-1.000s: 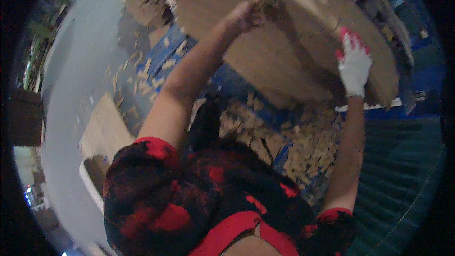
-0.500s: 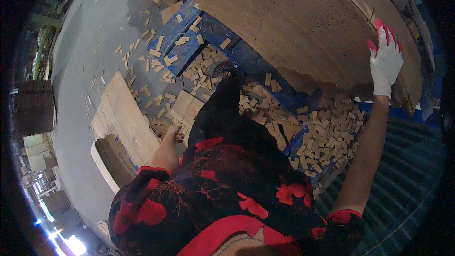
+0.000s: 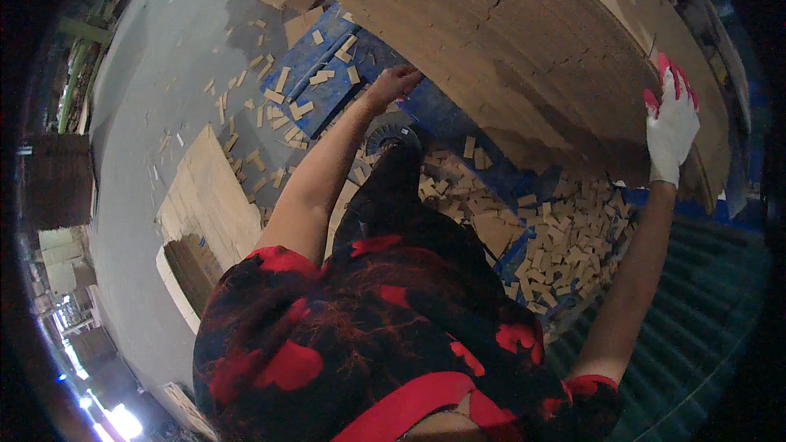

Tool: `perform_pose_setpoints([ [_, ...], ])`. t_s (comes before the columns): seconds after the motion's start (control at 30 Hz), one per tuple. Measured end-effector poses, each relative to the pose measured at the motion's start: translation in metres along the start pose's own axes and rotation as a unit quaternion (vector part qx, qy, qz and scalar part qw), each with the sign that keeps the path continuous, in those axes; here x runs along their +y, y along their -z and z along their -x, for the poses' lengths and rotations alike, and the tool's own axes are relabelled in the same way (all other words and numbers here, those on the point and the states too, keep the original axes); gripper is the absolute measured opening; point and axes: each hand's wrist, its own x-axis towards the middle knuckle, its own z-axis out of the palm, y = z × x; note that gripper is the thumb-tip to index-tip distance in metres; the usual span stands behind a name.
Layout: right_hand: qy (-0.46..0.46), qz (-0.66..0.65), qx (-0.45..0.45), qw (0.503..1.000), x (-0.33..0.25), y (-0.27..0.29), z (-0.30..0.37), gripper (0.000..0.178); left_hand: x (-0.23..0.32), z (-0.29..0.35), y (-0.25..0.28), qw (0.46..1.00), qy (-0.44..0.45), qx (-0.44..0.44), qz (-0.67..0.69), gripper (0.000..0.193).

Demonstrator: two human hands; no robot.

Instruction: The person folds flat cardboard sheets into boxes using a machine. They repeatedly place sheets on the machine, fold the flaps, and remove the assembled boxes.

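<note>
Right grip point(image 3: 675, 129): outstretched over cardboard point(image 3: 499, 41) | Left grip point(image 3: 395, 84): curled beside it

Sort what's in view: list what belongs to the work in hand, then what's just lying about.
In hand:
- large cardboard sheet
- gloved right hand, at the sheet's right side
- bare left hand, by its lower edge; contact unclear

Apparently just lying about:
- heap of small cardboard pieces
- flat cardboard piece on the grey floor
</note>
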Motion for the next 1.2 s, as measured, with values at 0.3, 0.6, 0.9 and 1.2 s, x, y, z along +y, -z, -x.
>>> perform_pose_setpoints([
  [0.3,-0.022,-0.008,-0.046,0.999,-0.003,0.006,-0.002,0.061,-0.201,0.005,0.061,0.942,0.032,-0.022,-0.334,0.024],
  [0.6,-0.039,-0.162,0.020,0.986,-0.016,0.031,-0.030,0.056,-0.096,-0.011,0.134,0.955,0.062,0.289,-0.013,0.023],
  [0.9,-0.078,-0.272,0.011,0.959,-0.073,-0.017,-0.244,0.058,0.199,-0.120,0.090,0.950,-0.141,-0.074,0.269,0.043],
  [1.2,-0.260,-0.249,-0.335,0.871,-0.062,-0.088,-0.344,0.063,0.234,-0.126,0.061,0.910,0.011,-0.211,0.358,0.060],
])
